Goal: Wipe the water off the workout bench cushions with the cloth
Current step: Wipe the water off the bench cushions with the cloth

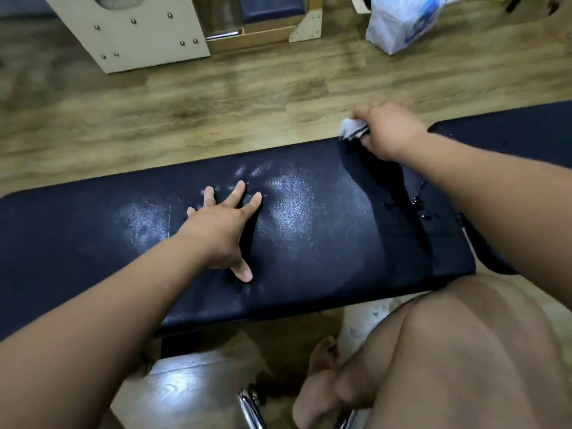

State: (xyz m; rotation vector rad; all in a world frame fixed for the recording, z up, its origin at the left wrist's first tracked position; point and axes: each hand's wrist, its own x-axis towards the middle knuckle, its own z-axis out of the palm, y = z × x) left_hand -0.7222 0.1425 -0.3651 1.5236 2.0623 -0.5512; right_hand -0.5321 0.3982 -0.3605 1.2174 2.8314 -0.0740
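Right hand [390, 131] grips cloth [351, 129] (bunched).

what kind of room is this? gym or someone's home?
Probably a small studio or home gym; I cannot tell which. Cues: a padded navy workout bench in two cushions, wood-look plank flooring, and pale wooden equipment with another navy pad. A plastic bag lies on the floor.

Navy bench cushion [309, 230], seemingly wet droplets [422, 209] right.
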